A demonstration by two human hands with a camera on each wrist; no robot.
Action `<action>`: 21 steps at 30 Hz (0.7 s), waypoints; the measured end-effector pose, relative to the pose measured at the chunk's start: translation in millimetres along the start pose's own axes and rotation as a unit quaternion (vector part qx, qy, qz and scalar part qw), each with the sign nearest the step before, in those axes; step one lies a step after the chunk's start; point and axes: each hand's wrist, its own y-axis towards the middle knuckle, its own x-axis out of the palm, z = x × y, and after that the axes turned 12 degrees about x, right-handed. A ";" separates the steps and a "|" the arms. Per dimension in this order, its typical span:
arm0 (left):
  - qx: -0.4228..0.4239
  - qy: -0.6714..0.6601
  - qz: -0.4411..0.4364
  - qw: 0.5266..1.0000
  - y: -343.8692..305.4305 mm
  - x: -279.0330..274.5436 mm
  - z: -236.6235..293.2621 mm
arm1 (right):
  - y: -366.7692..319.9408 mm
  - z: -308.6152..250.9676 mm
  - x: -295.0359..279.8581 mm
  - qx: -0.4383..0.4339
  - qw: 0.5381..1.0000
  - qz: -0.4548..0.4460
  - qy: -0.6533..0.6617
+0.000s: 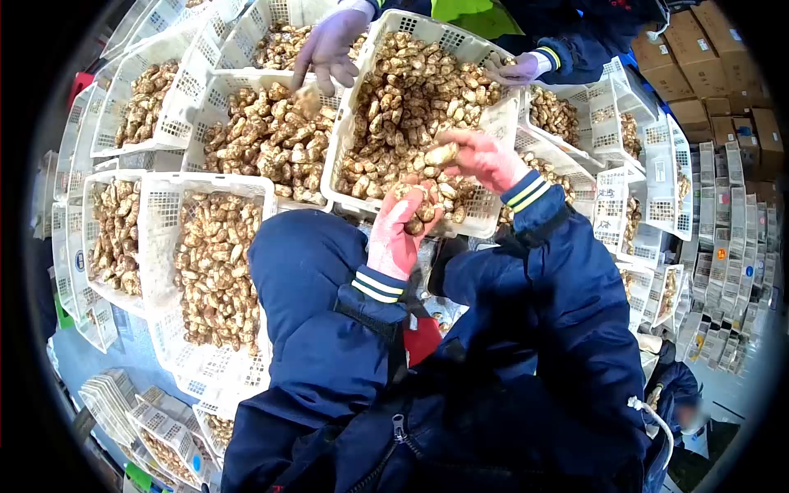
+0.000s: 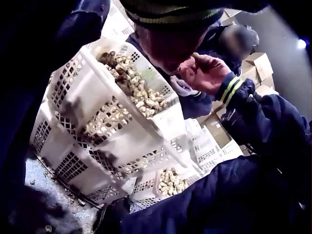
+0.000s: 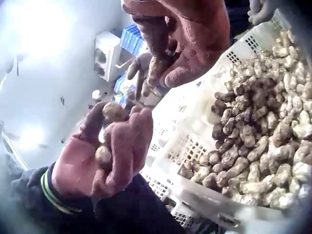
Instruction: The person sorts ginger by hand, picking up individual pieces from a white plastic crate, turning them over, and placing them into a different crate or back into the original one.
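A white perforated crate (image 1: 339, 168) full of stubby mushrooms (image 1: 403, 90), brown and pale, stands before me. Over its near side, my pink-gloved left hand (image 1: 396, 230) lies palm up. Its curled fingers hold a few mushrooms; two of them, a rounded mushroom (image 3: 114, 112) and a smaller mushroom (image 3: 103, 154), show in the right wrist view. My right hand (image 1: 491, 162), in a matching glove, pinches a single mushroom (image 1: 441, 154) between thumb and fingers just above and to the right of the left hand. In the left wrist view the left hand is largely in shadow.
Across the crate, another person's grey-lilac gloved hand (image 1: 329, 49) reaches over a neighbouring crate, and their other gloved hand (image 1: 519, 70) is at the far right rim. More mushroom crates (image 1: 267, 197) surround me left and right. Cardboard boxes (image 1: 699, 57) are stacked far right.
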 end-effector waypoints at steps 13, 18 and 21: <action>0.093 0.126 -0.009 0.988 4.0 -4.9 4.5 | 7.6 -6.5 34.6 0.066 0.980 0.135 -0.130; 0.063 0.084 0.034 0.994 1.9 -7.2 -4.6 | 24.5 -30.8 60.5 -0.117 0.959 0.185 -0.183; 0.047 0.084 -0.002 0.995 -4.0 -6.3 0.3 | 34.7 -46.1 78.0 -0.119 0.952 0.077 -0.270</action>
